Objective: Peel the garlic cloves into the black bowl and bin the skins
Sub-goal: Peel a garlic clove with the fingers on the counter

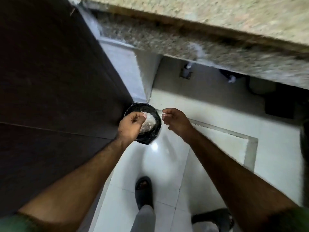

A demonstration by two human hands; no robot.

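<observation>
— Where are the skins now?

— In the bin (147, 133), mostly: the black-lined one on the floor at the middle of the frame, tucked against the dark door (50, 81) on the left. A pale heap of garlic skins (148, 123) lies inside. My left hand (132, 124) hangs right over the rim, fingers curled, pinching what looks like a last scrap; it is too small to be sure.

— And your other hand?

— My right hand (175, 121) is just beside the bin, fingers loosely bent, holding nothing I can make out.

— How do those skins behave?

— I'd judge them papery, weightless and clingy. They stick to damp fingers and drift on any draught, so I'd pinch them at the fingertips, rub thumb against finger to shed them, and keep low over the liner.

— The black bowl?

— Not in view. Above runs the speckled granite counter (200, 30), blurred. Below, white floor tiles (167, 164) and my dark sandal (143, 190).
</observation>
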